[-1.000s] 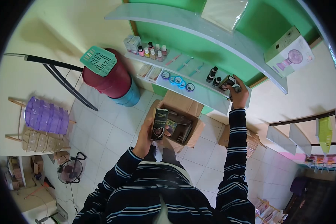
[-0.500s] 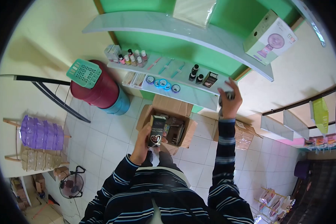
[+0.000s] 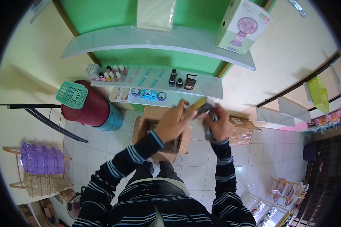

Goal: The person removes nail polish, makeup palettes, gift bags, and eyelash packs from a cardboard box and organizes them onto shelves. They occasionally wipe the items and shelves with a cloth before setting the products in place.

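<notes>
In front of the shelves, my left hand [image 3: 172, 125] grips a small dark box [image 3: 201, 105] with a yellowish side, tilted up to the right. My right hand [image 3: 220, 124] is curled close against the box's far end, fingers bent round a dark grey object [image 3: 208, 131] that I cannot make out. An open cardboard box [image 3: 154, 112] stands on the floor below, partly hidden by my left forearm. On the middle shelf [image 3: 206, 88] stand a black box [image 3: 190, 81] with a heart picture and several black bottles [image 3: 172, 78].
Nail polish bottles [image 3: 111, 74] and slim packaged tools [image 3: 144, 76] sit along the shelf; tape rolls [image 3: 148, 93] lie below. A boxed mini fan [image 3: 243, 30] stands above right. Left are a maroon bin [image 3: 91, 109] and green basket [image 3: 72, 94]; right, a flattened carton [image 3: 239, 132].
My left hand has lifted the dark box up and right, turning it. My right hand has come down and left from the shelf end to meet it. The view has shifted.
</notes>
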Tool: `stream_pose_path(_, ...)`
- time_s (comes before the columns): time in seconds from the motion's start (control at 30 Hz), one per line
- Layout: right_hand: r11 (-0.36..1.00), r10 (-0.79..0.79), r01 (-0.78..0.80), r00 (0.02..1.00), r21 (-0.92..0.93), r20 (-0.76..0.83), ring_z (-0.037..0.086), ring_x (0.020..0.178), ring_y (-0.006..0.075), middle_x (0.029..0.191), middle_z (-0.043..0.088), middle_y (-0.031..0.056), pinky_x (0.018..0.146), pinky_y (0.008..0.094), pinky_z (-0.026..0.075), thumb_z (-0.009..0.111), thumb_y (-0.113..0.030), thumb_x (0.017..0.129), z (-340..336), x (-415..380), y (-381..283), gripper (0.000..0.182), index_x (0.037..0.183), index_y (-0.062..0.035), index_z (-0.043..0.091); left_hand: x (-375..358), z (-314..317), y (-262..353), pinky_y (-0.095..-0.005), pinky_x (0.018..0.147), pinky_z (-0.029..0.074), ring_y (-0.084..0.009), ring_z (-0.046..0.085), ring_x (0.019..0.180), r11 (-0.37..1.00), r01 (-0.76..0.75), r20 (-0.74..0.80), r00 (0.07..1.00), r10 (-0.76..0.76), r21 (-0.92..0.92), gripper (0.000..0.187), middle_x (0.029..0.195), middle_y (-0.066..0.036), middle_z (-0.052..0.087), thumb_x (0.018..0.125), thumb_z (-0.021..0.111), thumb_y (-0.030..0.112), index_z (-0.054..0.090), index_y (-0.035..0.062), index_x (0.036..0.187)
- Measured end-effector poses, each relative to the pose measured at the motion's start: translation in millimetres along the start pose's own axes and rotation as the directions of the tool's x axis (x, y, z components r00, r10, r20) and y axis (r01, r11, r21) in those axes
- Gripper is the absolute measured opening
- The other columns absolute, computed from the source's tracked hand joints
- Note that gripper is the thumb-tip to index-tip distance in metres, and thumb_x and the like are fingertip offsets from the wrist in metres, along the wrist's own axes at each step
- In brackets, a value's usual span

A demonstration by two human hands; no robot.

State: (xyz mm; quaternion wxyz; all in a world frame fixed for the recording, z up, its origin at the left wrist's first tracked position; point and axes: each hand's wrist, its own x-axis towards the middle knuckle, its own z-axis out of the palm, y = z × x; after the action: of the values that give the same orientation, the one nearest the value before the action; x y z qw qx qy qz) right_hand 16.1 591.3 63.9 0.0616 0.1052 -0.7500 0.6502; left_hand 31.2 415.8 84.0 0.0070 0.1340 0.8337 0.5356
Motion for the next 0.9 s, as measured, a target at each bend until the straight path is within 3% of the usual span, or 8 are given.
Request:
stream_pose_path(0.07,0.972,-0.085,0.059,0.991,-0.227,-0.104,0.051,0.068,0.0082,0.077,0.060,0.0058,0.062,0.0238,0.043,0.071,-0.003,0.062,-14.0,29.5,9.3,0.030,0.087,0.0021,0.055,28.7,-6.4,-1.5,-0.0362,0.059,0.043,-0.0289,0.054,0.074,0.872,-0.081,-0.122,0.980,0.159,0.483,0.037,0.078,-0.016,0.055,0.079,0.054,0.027,0.046,-0.0020,0.101)
stream_pose_path(0.13,0.934,-0.247,0.195,0.957,-0.298,-0.149,0.052,0.060,0.0109,0.077,0.062,0.0093,0.058,0.0242,0.044,0.071,-0.004,0.062,-19.7,59.1,32.4,0.031,0.088,0.0019,0.056,60.5,-18.7,2.4,-0.0357,0.073,0.042,-0.0269,0.051,0.090,0.707,-0.203,-0.121,0.918,0.379,0.677,0.043,0.098,-0.013,0.053,0.074,0.060,0.023,0.044,0.0027,0.109)
stream_pose_path(0.17,0.935,-0.248,0.195,0.956,-0.296,-0.156,0.052,0.060,0.0109,0.077,0.062,0.0093,0.058,0.0242,0.044,0.071,-0.004,0.062,-21.3,71.4,42.3,0.031,0.088,0.0019,0.056,75.6,-21.4,-0.3,-0.0357,0.073,0.042,-0.0269,0.051,0.090,0.704,-0.209,-0.114,0.917,0.382,0.679,0.043,0.098,-0.013,0.053,0.074,0.060,0.023,0.044,0.0027,0.109)
stream_pose_path(0.23,0.886,-0.297,0.234,0.950,-0.401,-0.101,0.053,0.055,0.0150,0.078,0.063,0.0103,0.056,0.0249,0.045,0.071,-0.004,0.061,-22.4,87.6,55.9,0.032,0.090,-0.0005,0.057,98.5,-20.9,-11.7,-0.0367,0.081,0.039,-0.0217,0.048,0.098,0.501,-0.313,0.014,0.858,0.514,0.807,0.041,0.090,-0.007,0.055,0.067,0.065,0.022,0.050,0.0043,0.101)
stream_pose_path(0.27,0.887,-0.298,0.235,0.949,-0.398,-0.103,0.053,0.055,0.0150,0.078,0.063,0.0103,0.056,0.0249,0.045,0.071,-0.004,0.061,-21.4,91.8,56.6,0.032,0.090,-0.0005,0.057,104.9,-20.4,-14.9,-0.0367,0.081,0.039,-0.0217,0.048,0.098,0.497,-0.314,0.017,0.858,0.514,0.809,0.041,0.090,-0.007,0.055,0.067,0.065,0.022,0.050,0.0043,0.101)
stream_pose_path(0.33,0.896,-0.209,0.169,0.976,-0.410,-0.054,0.054,0.055,0.0169,0.080,0.064,0.0088,0.057,0.0257,0.045,0.071,-0.005,0.060,-18.0,96.5,59.5,0.034,0.091,-0.0032,0.058,113.2,-17.7,-22.9,-0.0389,0.087,0.036,-0.0203,0.050,0.096,0.472,-0.266,0.108,0.936,0.336,0.841,0.038,0.090,-0.005,0.056,0.066,0.067,0.022,0.052,0.0067,0.098)
stream_pose_path(0.53,0.902,-0.204,0.174,0.978,-0.394,-0.034,0.056,0.057,0.0158,0.080,0.064,0.0072,0.057,0.0258,0.045,0.071,-0.004,0.060,-12.5,100.1,68.7,0.034,0.091,-0.0038,0.058,118.1,-12.8,-27.4,-0.0403,0.087,0.034,-0.0224,0.050,0.096,0.514,-0.231,0.153,0.970,0.190,0.826,0.041,0.096,-0.006,0.057,0.067,0.066,0.020,0.050,0.0082,0.102)
stream_pose_path(0.9,0.903,-0.194,0.159,0.980,-0.400,-0.049,0.059,0.066,0.0193,0.080,0.064,0.0083,0.062,0.0279,0.046,0.072,-0.005,0.058,-10.2,99.2,69.4,0.035,0.091,-0.0033,0.058,119.0,-8.5,-32.4,-0.0421,0.087,0.033,-0.0214,0.050,0.096,0.502,-0.221,0.124,0.968,0.220,0.836,0.043,0.094,-0.005,0.056,0.069,0.064,0.023,0.048,0.0095,0.106)
